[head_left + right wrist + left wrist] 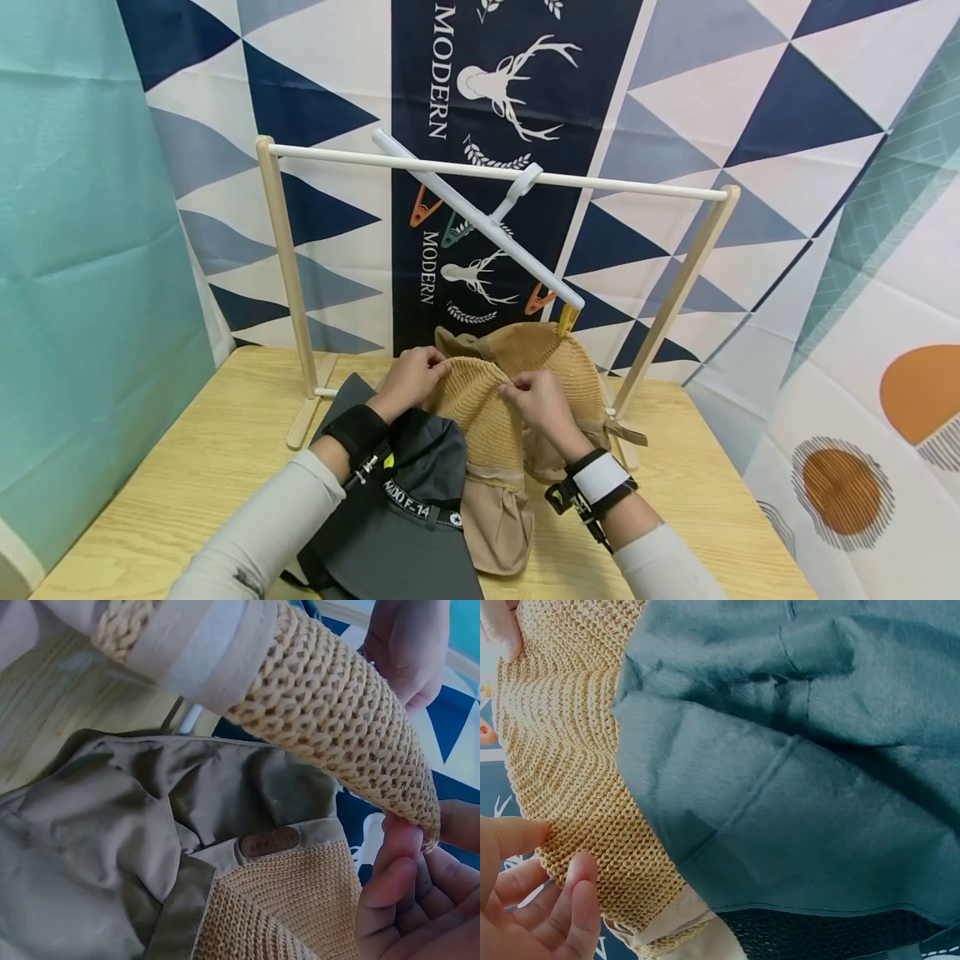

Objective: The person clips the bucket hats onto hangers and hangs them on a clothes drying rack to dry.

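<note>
Both hands hold a tan knitted sun hat (483, 408) by its crown edge, its beige fabric part hanging down. My left hand (412, 379) pinches one end of that edge; in the left wrist view, the thumb and fingers of the left hand (536, 900) are at the knit. My right hand (542, 404) pinches the other end, thumb and fingertips on the edge of the hat (337, 712). Just behind, a second knitted hat (581, 375) hangs from a yellow clip (567, 321). A dark grey cap (397, 542) with a lettered band lies under my left forearm, overlapping the held hat.
A white hanger (465, 204) hangs tilted from the white rod (337, 157) of a wooden rack (288, 275). Orange clips (425, 206) and a green clip (455, 229) are on it. The rack stands on a wooden table (187, 475) before a patterned cloth (322, 50).
</note>
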Demonstrator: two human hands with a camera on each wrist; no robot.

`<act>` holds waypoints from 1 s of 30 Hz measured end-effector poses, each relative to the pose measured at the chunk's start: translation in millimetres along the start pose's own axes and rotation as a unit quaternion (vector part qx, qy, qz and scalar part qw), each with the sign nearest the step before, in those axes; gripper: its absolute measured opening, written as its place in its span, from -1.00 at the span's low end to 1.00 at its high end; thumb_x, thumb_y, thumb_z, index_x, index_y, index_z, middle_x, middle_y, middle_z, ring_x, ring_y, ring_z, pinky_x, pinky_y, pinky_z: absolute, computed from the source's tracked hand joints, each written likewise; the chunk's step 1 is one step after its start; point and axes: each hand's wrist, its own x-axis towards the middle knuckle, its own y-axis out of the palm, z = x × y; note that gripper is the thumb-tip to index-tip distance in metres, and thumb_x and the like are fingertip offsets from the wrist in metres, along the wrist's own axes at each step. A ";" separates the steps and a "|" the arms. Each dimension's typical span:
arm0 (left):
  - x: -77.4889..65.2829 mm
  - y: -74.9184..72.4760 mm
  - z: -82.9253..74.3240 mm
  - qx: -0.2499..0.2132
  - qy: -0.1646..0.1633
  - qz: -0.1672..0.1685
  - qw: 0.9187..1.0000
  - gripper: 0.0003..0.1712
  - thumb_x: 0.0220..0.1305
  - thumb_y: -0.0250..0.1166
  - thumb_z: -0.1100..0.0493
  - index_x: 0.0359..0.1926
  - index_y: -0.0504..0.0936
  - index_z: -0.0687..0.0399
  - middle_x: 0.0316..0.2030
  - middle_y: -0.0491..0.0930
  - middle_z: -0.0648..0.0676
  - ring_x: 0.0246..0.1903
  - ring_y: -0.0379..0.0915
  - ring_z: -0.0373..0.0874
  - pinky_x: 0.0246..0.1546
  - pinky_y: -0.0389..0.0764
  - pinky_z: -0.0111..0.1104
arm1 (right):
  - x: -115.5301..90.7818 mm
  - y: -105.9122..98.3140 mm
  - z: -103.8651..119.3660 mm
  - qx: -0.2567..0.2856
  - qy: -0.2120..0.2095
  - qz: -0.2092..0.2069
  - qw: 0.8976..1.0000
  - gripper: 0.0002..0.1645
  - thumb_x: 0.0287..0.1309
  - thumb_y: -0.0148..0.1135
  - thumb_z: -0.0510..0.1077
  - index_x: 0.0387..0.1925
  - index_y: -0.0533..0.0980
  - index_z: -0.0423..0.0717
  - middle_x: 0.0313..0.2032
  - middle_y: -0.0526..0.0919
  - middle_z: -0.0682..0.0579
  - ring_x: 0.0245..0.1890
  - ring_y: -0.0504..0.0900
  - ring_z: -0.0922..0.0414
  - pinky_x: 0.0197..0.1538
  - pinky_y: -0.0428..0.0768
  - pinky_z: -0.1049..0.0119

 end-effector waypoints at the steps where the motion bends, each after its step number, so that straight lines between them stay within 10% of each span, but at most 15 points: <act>1: 0.6 -0.8 -0.9 -0.001 0.000 -0.002 1.000 -0.77 0.39 0.21 0.01 -0.19 0.69 0.04 -0.28 0.67 0.04 -0.44 0.48 -0.17 -0.41 0.42 -0.38 | 0.6 -0.7 0.7 -0.001 0.000 -0.002 1.000 -0.75 0.21 0.30 -0.16 -0.55 0.65 -0.18 -0.74 0.51 0.08 -0.77 0.44 0.16 -0.62 0.38 0.38; 30: 11.8 -15.2 -17.2 0.006 0.018 -0.034 0.999 -0.77 0.39 0.20 0.01 -0.18 0.71 0.01 -0.26 0.69 0.03 -0.38 0.55 -0.12 -0.37 0.46 -0.33 | 12.0 -9.1 9.3 -0.006 -0.005 -0.052 0.999 -0.81 0.19 0.31 -0.16 -0.46 0.70 -0.19 -0.56 0.68 -0.03 -0.66 0.40 0.21 -0.55 0.37 0.37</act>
